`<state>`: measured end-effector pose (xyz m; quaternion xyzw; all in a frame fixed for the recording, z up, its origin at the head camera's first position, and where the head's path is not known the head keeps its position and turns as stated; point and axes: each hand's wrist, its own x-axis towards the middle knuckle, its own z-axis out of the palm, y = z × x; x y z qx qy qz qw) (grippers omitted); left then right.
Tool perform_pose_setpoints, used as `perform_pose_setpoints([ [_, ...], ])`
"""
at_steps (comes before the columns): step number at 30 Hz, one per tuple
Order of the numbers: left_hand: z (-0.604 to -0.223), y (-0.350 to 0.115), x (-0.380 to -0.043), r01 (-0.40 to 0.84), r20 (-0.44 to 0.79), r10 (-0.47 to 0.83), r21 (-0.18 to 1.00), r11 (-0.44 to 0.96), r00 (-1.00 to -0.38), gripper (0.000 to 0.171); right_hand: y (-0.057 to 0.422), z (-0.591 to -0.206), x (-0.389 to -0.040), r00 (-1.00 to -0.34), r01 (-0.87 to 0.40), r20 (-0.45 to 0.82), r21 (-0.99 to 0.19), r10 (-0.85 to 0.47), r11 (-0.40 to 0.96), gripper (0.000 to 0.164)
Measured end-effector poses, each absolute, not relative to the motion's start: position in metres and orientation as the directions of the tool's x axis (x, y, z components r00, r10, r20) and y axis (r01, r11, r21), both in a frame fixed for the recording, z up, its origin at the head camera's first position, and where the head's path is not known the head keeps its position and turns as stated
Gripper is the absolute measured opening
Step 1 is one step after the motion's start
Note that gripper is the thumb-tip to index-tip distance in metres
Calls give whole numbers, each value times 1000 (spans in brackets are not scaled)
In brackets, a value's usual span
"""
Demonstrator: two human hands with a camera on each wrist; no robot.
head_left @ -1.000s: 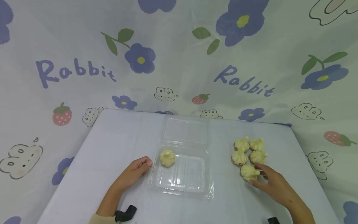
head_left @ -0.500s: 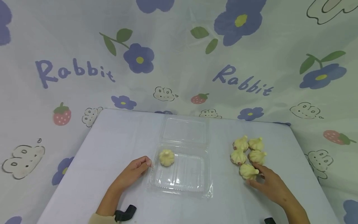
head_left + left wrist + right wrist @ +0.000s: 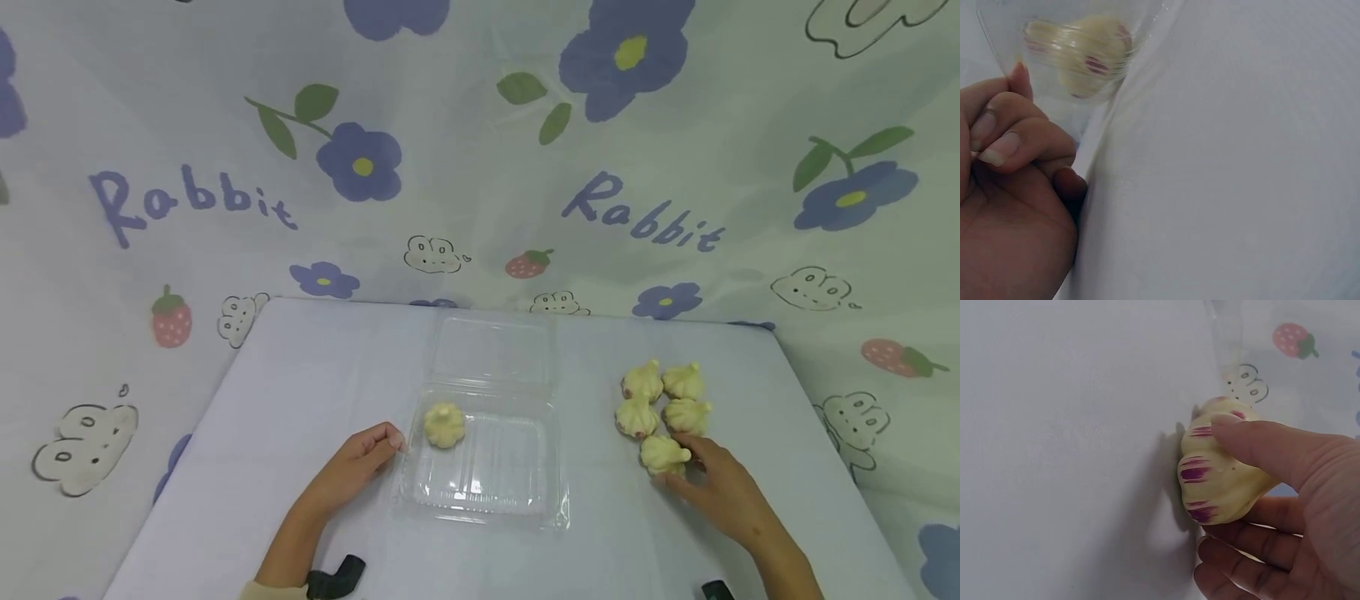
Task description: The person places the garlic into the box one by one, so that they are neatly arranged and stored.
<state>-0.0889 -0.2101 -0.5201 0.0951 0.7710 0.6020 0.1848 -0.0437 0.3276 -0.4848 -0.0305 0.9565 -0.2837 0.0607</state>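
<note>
The nearest garlic bulb (image 3: 662, 454) of the group on the right lies on the white table (image 3: 330, 367), its purple-streaked base showing in the right wrist view. The right hand (image 3: 726, 492) pinches it, thumb on one side and curved fingers on the other. Just beyond stand four more bulbs (image 3: 637, 417) in two short rows. Farther left, an open clear container (image 3: 495, 483) holds a single pale bulb (image 3: 444, 425) at its far left corner; the left hand (image 3: 351, 471), fingers curled, pinches the container's left rim.
</note>
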Motion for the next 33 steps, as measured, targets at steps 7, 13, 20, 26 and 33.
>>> perform_pose_setpoints([
  [7, -520, -212, -88, -61, -157, 375, 965, 254, -914, 29, 325, -485, -41, -991, 5, -116, -560, -72, 829, 77],
  [13, -520, -211, -88, -61, -156, 380, 966, 250, -912, 30, 323, -486, -40, -993, 13, -108, -551, -56, 834, 77],
  [20, -519, -212, -87, -67, -161, 374, 965, 253, -914, 31, 321, -487, -39, -995, 2, -88, -548, -55, 836, 74],
  [26, -519, -212, -87, -60, -149, 382, 970, 236, -912, 30, 321, -488, -40, -996, -15, -65, -547, -61, 837, 72],
  [33, -520, -212, -88, -58, -144, 384, 972, 227, -912, 29, 320, -488, -36, -997, 2, -67, -541, -40, 841, 75],
])
